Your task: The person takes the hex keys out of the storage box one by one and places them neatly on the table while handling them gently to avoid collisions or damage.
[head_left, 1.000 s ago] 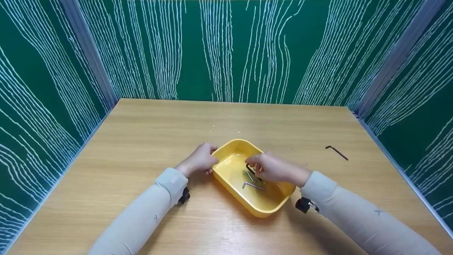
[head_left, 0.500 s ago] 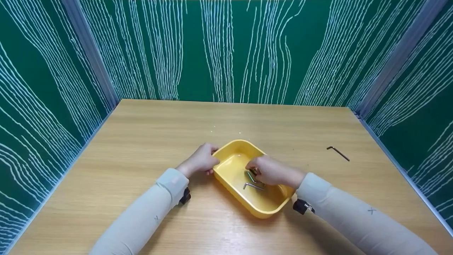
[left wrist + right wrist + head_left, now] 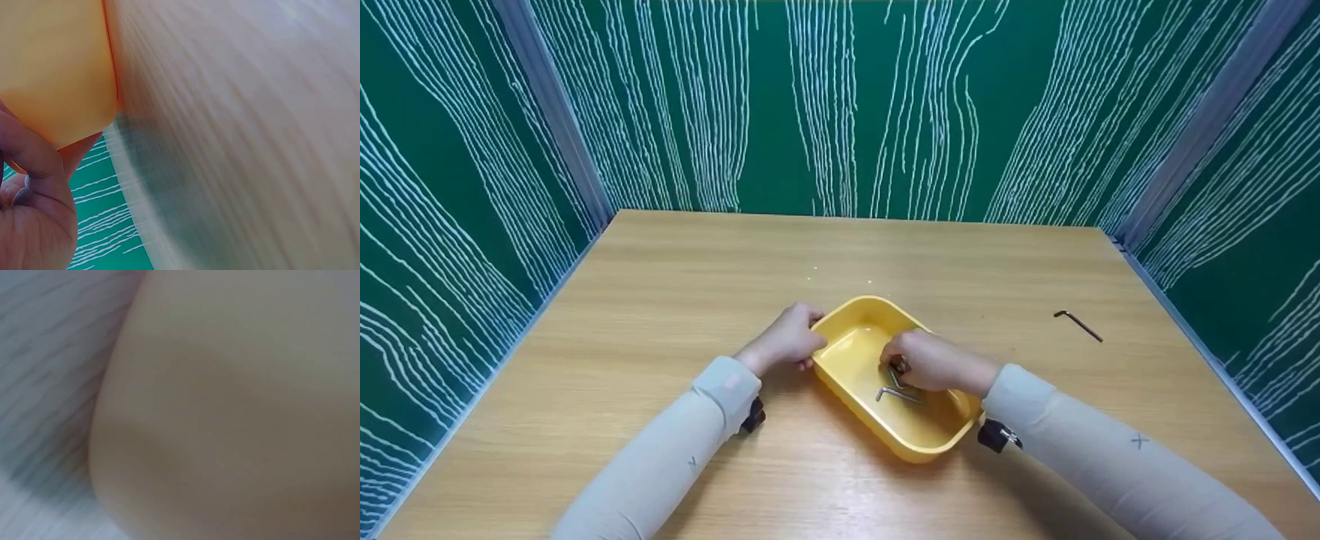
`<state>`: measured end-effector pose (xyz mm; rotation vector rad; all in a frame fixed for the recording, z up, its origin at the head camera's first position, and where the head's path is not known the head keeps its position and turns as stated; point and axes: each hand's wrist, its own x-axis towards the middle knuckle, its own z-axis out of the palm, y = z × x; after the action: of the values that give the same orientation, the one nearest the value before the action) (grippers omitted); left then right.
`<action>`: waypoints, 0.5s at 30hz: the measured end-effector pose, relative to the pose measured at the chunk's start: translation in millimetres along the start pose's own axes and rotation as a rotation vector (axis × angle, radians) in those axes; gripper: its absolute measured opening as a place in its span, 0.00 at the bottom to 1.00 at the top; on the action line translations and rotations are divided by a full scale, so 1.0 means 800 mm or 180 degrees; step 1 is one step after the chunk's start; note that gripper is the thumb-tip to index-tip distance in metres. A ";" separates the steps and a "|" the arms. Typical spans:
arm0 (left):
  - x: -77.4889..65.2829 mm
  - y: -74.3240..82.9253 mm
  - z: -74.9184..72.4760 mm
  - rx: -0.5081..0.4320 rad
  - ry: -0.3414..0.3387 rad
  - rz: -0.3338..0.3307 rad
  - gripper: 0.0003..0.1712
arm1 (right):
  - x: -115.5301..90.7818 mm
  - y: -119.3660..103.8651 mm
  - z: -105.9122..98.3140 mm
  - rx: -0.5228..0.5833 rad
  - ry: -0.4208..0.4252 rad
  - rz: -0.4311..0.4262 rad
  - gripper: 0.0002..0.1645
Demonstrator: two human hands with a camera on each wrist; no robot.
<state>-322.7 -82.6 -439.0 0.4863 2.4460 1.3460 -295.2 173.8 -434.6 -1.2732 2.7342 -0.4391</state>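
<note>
In the head view a yellow plastic bin (image 3: 840, 396) sits at a slant on the table. My left hand (image 3: 786, 337) grips its far left corner, thumb over the rim and fingers outside; the left wrist view shows the curled fingers beside the bin's wall (image 3: 62, 73). Down inside the bin, my right hand (image 3: 931, 362) pinches a dark hex key (image 3: 898, 364), mostly hidden by the fingers. A greenish hex key (image 3: 894, 377) shows just below those fingertips. Nearer the front wall lies a silver hex key (image 3: 897, 394). In the right wrist view only the blurred bin wall (image 3: 225, 410) and table appear.
Another hex key (image 3: 1078, 326) lies on the wooden table (image 3: 697, 262) to the right of the bin. Tiny pale specks (image 3: 870, 282) dot the surface behind the bin. Green panels (image 3: 780, 112) with white wavy lines enclose the back and sides.
My right hand has shifted slightly left and lower within the bin, and its fingers now cover most of the dark hex key. My left hand and the bin stay put.
</note>
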 end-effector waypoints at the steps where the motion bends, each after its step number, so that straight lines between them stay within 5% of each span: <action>1: 0.000 0.000 0.000 -0.0012 -0.0006 0.0017 0.23 | 0.000 0.000 0.000 0.0025 0.0002 -0.0012 0.18; 15: -0.001 0.000 -0.001 -0.0002 -0.0013 0.0023 0.22 | -0.002 -0.006 -0.006 0.0348 -0.0023 0.0498 0.21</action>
<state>-322.6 -83.9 -438.7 0.4977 2.4427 1.3475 -292.0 173.0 -429.0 -1.0246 2.7351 -0.5581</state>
